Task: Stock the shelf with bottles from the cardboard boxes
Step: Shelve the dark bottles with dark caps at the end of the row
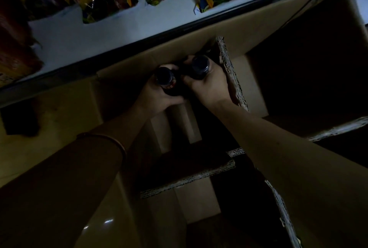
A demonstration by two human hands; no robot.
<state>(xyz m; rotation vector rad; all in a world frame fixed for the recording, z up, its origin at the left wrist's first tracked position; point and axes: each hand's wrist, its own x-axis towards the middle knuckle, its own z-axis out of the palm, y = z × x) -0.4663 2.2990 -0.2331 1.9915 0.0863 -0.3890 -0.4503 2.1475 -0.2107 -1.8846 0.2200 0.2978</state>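
Each hand grips a dark bottle by its neck above the open cardboard box (199, 26) — left hand (157, 96) on one bottle (166, 80), right hand (209, 86) on the other bottle (200, 67). In this dim light they could clink together, or snag a box flap on the way to the shelf (99, 34).

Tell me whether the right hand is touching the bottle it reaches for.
Touching. The head view shows the right hand with fingers curled round the dark bottle just below its cap.
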